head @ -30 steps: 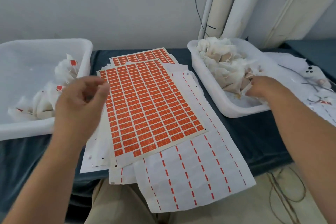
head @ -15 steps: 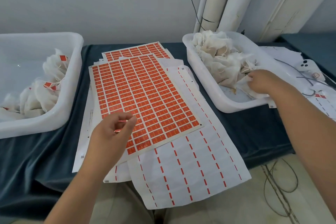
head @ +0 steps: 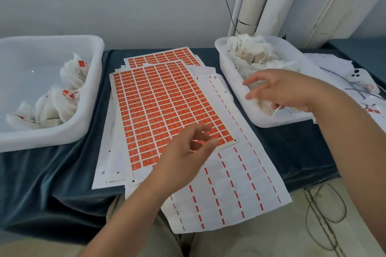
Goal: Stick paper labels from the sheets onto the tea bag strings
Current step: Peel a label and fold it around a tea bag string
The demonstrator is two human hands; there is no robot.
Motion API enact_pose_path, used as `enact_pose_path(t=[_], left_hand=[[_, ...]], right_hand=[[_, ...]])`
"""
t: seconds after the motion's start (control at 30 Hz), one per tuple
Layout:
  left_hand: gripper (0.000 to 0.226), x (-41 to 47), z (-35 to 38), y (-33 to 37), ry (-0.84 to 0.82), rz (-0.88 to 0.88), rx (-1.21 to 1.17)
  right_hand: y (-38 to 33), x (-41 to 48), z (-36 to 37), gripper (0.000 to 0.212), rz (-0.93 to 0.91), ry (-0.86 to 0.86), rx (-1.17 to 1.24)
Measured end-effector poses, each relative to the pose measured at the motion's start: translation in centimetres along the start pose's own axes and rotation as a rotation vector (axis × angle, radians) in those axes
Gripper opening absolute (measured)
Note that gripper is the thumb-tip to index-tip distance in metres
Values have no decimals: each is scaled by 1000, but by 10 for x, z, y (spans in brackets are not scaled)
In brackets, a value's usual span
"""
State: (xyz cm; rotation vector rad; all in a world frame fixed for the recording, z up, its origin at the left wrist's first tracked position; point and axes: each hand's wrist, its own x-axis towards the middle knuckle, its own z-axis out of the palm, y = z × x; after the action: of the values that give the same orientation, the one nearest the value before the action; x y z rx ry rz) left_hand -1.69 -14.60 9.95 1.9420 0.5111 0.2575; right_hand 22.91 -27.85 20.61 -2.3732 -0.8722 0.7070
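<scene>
Table [head: 52, 173], viewed from its near edge: a stack of label sheets [head: 165, 110] lies at the centre, between the left tub [head: 92, 89] and the right tub [head: 236, 94], each holding tea bags [head: 250, 52]. A backing sheet [head: 240, 190] lies under the stack's right side and overhangs the near edge. A phone [head: 359, 77] lies right of the right tub.

Top label sheet [head: 167, 106] is an orange-red grid w/ cream gaps, backing sheet [head: 240, 175] white w/ red dashes in rows, cloth [head: 52, 183] dk blue, left tub [head: 94, 89] & right tub [head: 282, 123] translucent white, tea bags [head: 250, 52] off-white.
</scene>
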Motion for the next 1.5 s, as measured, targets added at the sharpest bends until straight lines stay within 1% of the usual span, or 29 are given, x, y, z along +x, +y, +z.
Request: enact_pose_path(t=[0.07, 0.13, 0.17, 0.2, 0.23, 0.3, 0.37, 0.43, 0.53, 0.6, 0.67, 0.7, 0.77, 0.83, 0.9, 0.97, 1.1, 1.17, 1.27, 1.33, 1.4, 1.5], left_hand=[[48, 3, 5, 12, -24, 4, -78], [77, 5, 8, 20, -38, 28, -110], [89, 6, 9, 22, -52, 44, -117], [96, 6, 9, 22, -79, 59, -133], [98, 6, 8, 20, -112, 61, -162], [92, 7, 4, 11, -168, -3, -216], [86, 5, -2, 4, -223, -123, -259], [79, 1, -5, -2, -267, -173, -260], [37, -4, -8, -9, -267, -97, -213], [17, -10, -10, -14, -199, -104, -224], [11, -15, -10, -17, -60, -136, -257], [11, -17, -10, -18, 5, -138, -287], [19, -19, -9, -16, 100, -137, -365], [22, -20, -11, -13, 153, -143, -419], [20, -21, -14, -10, 162, -144, -411], [18, -22, -18, -8, 136, -128, -358], [24, -25, -23, -5, 117, -93, -231], [27, -26, -24, -6, 129, -68, -192], [14, -27, -22, -10, 94, 24, -175], [12, -28, -22, -12, 89, 58, -158], [17, -28, -21, -15, 113, 56, -142], [28, -30, -20, -16, 124, -18, -194]], right_hand=[[-18, -12, 11, 37, -72, -74, -44], [-31, -22, 25, 42, -145, -227, -55], [-35, -27, 33, 47, -173, -308, -48], [-38, -30, 41, 51, -197, -385, -34], [-40, -33, 49, 56, -216, -458, -17], [-41, -34, 65, 62, -254, -573, -16], [-42, -34, 81, 65, -273, -609, -64], [-43, -33, 96, 58, -278, -589, -94], [-39, -30, 112, 39, -306, -472, -74], [-33, -30, 114, 36, -312, -350, -39], [-27, -32, 114, 37, -278, -213, 44], [-23, -35, 115, 39, -269, -172, 93], [-18, -43, 123, 39, -280, -129, 122], [-16, -51, 137, 27, -304, -51, 108], [-17, -57, 152, 26, -320, 61, 161], [-17, -62, 161, 29, -315, 117, 239], [-13, -66, 164, 31, -319, 52, 363], [-15, -67, 163, 38, -294, 16, 448], [-23, -68, 165, 39, -220, -7, 531], [-23, -68, 168, 39, -198, -18, 537], [-21, -67, 171, 40, -170, -46, 561], [-16, -65, 176, 40, -156, -97, 721]])
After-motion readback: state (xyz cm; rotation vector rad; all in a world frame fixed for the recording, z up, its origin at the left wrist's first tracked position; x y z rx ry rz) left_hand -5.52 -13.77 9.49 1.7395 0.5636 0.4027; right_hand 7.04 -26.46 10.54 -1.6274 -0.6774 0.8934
